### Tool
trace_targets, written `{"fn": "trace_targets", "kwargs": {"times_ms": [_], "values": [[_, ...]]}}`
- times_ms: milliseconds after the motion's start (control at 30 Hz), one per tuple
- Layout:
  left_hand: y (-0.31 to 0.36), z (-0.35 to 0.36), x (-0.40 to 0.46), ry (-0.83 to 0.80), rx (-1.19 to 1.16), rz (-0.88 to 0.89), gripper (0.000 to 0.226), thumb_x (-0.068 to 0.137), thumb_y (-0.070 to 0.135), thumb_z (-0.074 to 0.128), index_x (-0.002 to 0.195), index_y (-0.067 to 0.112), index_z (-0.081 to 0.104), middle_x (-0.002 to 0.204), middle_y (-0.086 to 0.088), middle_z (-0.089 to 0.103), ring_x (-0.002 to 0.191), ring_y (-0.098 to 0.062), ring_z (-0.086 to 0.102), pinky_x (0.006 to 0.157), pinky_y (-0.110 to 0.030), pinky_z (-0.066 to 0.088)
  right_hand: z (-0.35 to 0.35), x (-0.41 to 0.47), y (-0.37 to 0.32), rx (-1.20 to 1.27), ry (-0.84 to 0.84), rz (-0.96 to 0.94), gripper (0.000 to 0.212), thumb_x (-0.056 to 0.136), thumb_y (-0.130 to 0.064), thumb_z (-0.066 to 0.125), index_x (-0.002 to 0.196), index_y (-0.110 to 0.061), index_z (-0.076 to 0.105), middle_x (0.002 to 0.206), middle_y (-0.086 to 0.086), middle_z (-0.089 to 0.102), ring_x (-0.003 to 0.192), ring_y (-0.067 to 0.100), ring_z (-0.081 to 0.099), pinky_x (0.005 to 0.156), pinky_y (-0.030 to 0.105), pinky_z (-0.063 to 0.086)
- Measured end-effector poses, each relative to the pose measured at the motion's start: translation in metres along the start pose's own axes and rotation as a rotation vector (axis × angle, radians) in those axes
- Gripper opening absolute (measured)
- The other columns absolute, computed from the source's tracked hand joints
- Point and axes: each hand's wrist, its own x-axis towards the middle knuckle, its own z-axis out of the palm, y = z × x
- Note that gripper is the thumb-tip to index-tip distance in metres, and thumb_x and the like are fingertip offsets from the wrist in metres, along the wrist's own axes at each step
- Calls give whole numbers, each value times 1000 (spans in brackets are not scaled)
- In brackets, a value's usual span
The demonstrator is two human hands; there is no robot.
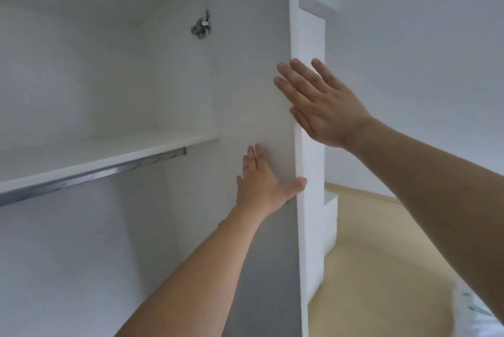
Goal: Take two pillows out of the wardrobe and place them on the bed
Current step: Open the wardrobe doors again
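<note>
Item: my two bare arms and hands, seen from above my own head.

My left hand (260, 181): bare, no glove, ring or watch that I can see; four fingers and a thumb in view, nails short and unpainted as far as the blur allows. My left forearm (196, 263): uncovered along its whole visible length, no sleeve, band or marking. My right hand (317, 103): bare, back of the hand showing, knuckle creases visible, no jewellery. My right forearm (425, 181): likewise sleeveless to the frame edge, with one or two tiny dark specks on it.
</note>
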Motion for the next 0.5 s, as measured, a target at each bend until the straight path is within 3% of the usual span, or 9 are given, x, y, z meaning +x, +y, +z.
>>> {"fn": "trace_targets", "kwargs": {"times_ms": [200,500], "values": [[38,54,35,105,-13,-9,130,67,78,57,152,12,-15,162,-5,-16,149,-26,-12,115,-62,14,40,-30,37,-73,-70,44,58,101,-31,26,153,-6,17,161,11,13,149,26,11,121,46,10],[70,110,83,213,11,-26,130,67,75,53,150,7,-21,161,-6,-21,149,-24,-13,110,-70,13,94,-53,69,-106,-146,133,60,102,-34,27,153,-5,13,161,11,10,149,25,9,121,44,12]]}}
